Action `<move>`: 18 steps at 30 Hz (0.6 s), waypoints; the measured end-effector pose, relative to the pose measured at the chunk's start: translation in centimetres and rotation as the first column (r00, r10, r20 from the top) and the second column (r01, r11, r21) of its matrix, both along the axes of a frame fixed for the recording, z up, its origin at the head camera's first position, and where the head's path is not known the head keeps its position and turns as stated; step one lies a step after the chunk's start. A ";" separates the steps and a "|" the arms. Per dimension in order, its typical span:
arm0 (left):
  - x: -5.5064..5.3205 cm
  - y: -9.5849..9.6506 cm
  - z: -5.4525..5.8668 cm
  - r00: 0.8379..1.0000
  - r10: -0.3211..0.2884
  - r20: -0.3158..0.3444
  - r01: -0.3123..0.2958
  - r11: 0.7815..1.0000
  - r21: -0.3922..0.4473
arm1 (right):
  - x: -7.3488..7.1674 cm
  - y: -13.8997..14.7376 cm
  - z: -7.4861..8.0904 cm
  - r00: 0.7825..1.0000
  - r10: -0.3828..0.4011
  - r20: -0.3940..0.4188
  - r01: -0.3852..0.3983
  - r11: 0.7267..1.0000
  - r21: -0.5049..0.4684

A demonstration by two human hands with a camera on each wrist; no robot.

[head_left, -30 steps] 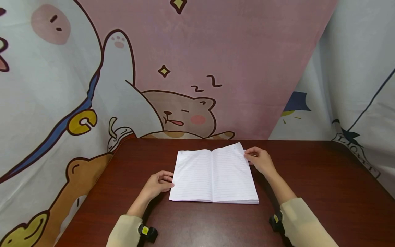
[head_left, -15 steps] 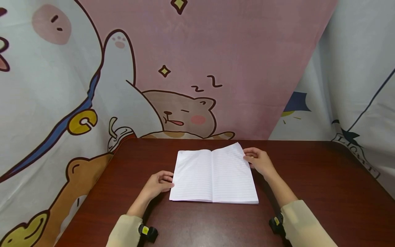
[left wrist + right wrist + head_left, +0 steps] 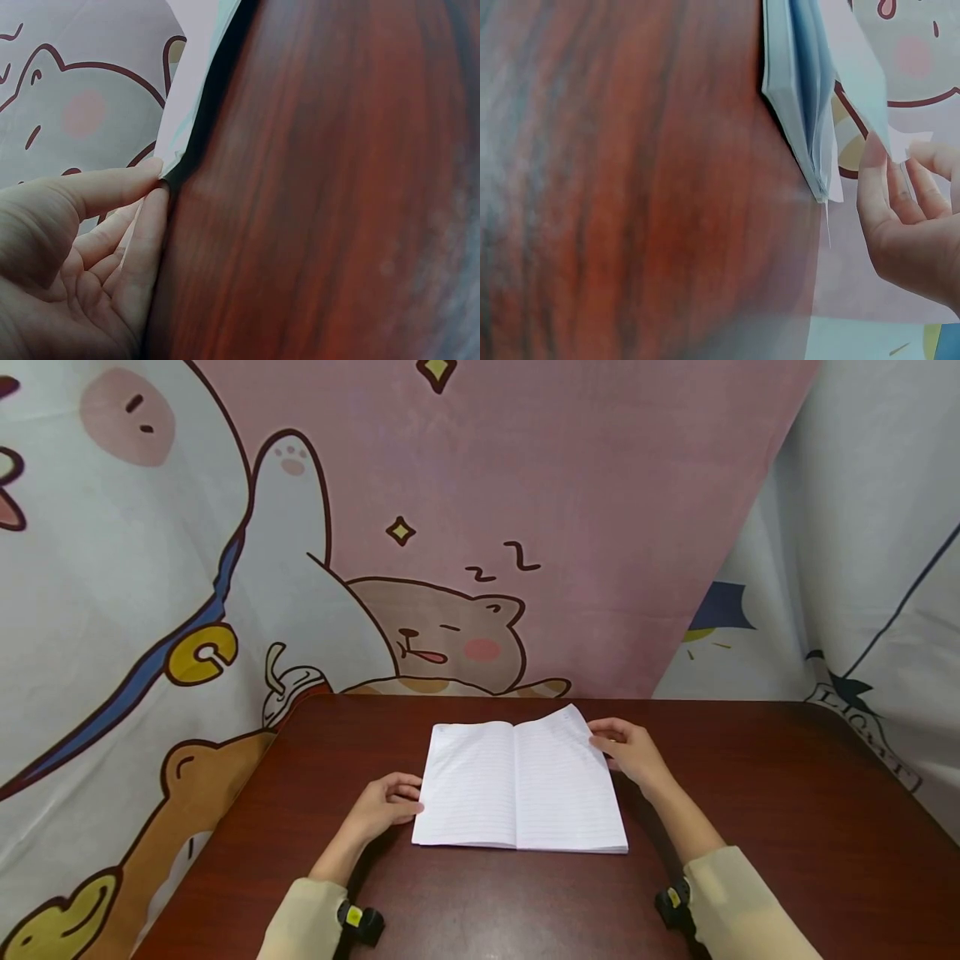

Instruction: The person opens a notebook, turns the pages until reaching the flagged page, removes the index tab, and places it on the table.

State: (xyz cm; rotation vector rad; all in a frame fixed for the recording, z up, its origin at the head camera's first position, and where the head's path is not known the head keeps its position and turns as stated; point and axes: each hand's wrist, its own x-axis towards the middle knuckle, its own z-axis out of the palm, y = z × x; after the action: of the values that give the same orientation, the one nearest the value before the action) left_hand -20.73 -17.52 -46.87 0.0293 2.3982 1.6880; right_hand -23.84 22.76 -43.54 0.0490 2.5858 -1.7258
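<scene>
An open notebook with lined white pages lies on the table in the head view. My left hand pinches its left edge; in the left wrist view the thumb and index finger of the left hand meet at that edge. At the upper right side is my right hand. The right wrist view has the right hand pinching the corner of a lifted page between thumb and fingers. Below that page, the thicker stack of notebook leaves fans slightly apart.
The dark red-brown wooden table extends on both sides of the notebook. Behind it hangs a pink and white cloth with cartoon animals. A small black device is strapped at the left wrist, another black device at the right.
The right page's raised top corner has shifted slightly left, with my right hand moving a little the same way. My left hand stays at the left edge.
</scene>
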 end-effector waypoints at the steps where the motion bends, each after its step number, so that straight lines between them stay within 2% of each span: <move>1: 0.0 0.0 0.0 1.000 0.002 0.000 -0.002 1.000 -0.001 | 0.0 0.0 0.0 1.000 0.004 0.001 -0.004 1.000 -0.004; 10: -0.2 -0.1 -0.1 1.000 -0.003 -0.001 0.003 1.000 -0.002 | 0.4 -0.2 0.4 0.999 0.051 0.008 -0.050 0.994 -0.095; 18: 0.0 0.1 0.0 1.000 0.013 0.004 -0.013 1.000 -0.011 | 0.5 -0.3 0.4 0.997 0.057 0.049 -0.051 0.991 -0.121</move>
State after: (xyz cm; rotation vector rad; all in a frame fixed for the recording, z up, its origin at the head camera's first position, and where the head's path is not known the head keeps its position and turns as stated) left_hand -20.70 -17.44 -46.86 0.0093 2.4098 1.6788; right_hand -23.30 22.47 -43.18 0.0204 2.4191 -1.8305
